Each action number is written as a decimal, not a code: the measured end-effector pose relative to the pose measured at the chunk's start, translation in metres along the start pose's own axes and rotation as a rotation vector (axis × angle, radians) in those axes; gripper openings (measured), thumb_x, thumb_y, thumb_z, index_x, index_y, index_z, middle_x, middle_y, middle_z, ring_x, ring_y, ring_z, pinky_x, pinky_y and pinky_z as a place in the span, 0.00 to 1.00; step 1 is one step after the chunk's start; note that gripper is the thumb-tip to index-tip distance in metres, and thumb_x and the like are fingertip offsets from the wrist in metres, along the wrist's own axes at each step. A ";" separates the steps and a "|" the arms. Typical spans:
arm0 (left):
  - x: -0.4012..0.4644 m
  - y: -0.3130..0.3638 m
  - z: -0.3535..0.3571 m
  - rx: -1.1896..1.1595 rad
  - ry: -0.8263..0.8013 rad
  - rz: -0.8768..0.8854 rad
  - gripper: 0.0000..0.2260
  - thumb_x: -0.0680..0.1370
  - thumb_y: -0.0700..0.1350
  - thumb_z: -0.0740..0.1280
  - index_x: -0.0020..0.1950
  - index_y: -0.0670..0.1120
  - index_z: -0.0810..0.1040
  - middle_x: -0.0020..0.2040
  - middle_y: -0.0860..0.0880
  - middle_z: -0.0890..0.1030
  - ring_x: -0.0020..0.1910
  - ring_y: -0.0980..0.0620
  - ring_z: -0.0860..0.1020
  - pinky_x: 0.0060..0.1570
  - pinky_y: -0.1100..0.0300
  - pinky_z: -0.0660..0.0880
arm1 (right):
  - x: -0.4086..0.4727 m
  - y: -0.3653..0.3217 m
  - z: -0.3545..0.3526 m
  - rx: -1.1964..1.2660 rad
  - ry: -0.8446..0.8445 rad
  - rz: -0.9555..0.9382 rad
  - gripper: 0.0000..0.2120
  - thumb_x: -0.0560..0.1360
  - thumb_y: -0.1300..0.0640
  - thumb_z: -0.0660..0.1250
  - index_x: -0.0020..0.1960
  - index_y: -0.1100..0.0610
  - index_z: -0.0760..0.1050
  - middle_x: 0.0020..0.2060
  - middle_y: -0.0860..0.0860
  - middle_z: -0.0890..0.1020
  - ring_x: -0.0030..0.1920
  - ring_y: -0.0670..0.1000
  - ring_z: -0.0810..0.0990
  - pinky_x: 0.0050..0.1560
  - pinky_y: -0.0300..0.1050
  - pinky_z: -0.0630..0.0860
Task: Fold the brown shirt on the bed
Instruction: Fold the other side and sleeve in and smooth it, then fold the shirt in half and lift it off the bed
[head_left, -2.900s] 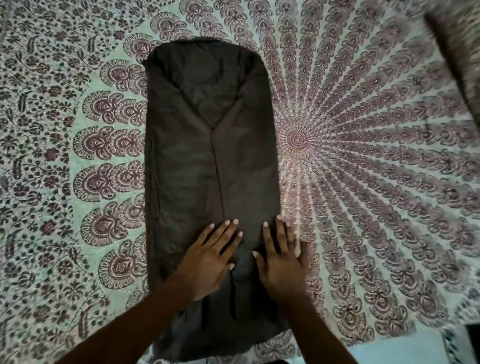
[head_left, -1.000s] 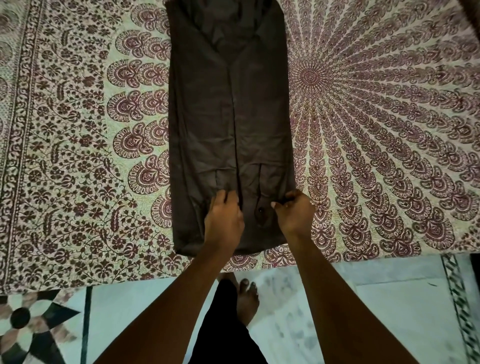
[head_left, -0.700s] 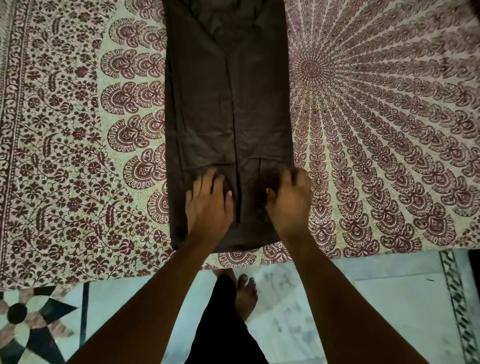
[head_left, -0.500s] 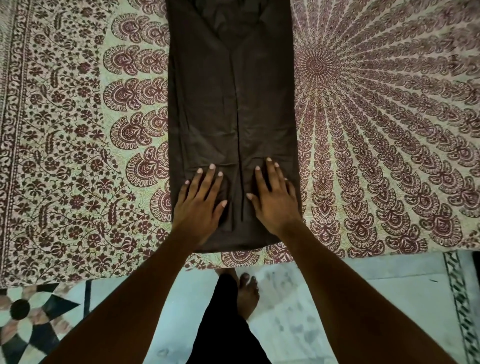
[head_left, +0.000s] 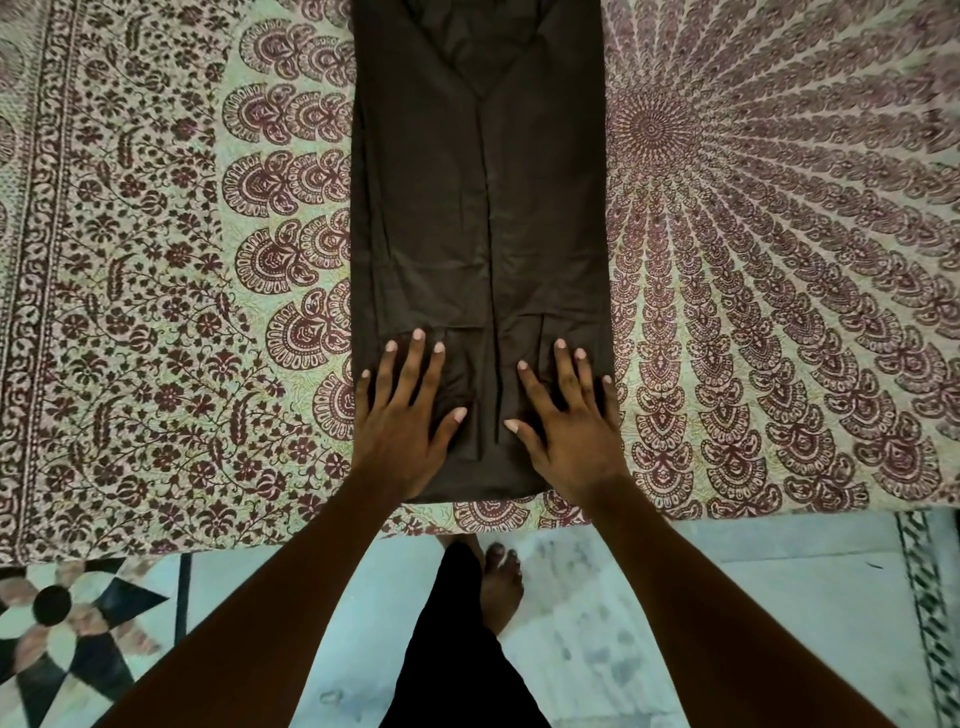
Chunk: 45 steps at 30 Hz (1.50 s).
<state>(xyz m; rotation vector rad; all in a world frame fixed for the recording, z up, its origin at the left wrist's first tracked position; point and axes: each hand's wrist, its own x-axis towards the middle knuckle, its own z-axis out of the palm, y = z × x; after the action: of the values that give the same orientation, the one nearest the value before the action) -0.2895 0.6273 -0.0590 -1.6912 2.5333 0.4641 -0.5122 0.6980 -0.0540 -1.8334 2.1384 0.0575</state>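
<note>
- The bed (head_left: 156, 260) is covered with a patterned sheet; its near edge runs along a tiled floor (head_left: 753, 597).
- The brown shirt (head_left: 478, 208) is laid as a long narrow strip, sides already turned in, running from the near edge of the bed away toward the far side; its top is cut off by the frame.
- A short bottom section appears to be doubled up, its fold lying at the near edge.
- The left hand (head_left: 400, 426) is spread flat on the near left part of the shirt, fingers straight, nothing gripped.
- The right hand (head_left: 566, 426) is pressed flat on the near right part likewise.
- The step in hand is judged to be the smoothing of this fold; next, the doubled end would need to be gripped at both corners and carried farther up the strip.
</note>
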 end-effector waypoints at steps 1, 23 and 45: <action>-0.003 0.001 0.001 -0.003 -0.005 -0.019 0.33 0.82 0.65 0.52 0.83 0.55 0.44 0.84 0.52 0.44 0.83 0.45 0.46 0.78 0.40 0.53 | -0.004 0.000 0.000 0.004 -0.003 0.021 0.33 0.80 0.32 0.51 0.81 0.42 0.52 0.82 0.55 0.46 0.82 0.59 0.45 0.77 0.66 0.52; -0.014 -0.006 -0.036 -0.694 0.092 -0.662 0.19 0.72 0.46 0.77 0.59 0.44 0.75 0.53 0.42 0.83 0.53 0.42 0.82 0.54 0.54 0.74 | 0.005 0.024 -0.044 0.789 0.096 0.633 0.12 0.67 0.60 0.80 0.41 0.55 0.76 0.41 0.54 0.84 0.44 0.55 0.82 0.47 0.41 0.73; 0.008 -0.060 -0.052 -1.023 -0.184 -0.113 0.16 0.73 0.21 0.64 0.49 0.38 0.84 0.51 0.43 0.87 0.54 0.51 0.85 0.61 0.52 0.80 | 0.014 0.079 -0.048 0.970 -0.230 0.038 0.35 0.68 0.84 0.63 0.48 0.44 0.87 0.53 0.57 0.86 0.57 0.56 0.84 0.67 0.58 0.76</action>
<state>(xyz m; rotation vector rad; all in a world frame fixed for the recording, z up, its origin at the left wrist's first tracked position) -0.2321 0.5842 -0.0240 -1.8309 2.1289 2.0313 -0.6011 0.6871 -0.0268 -1.1328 1.5837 -0.6151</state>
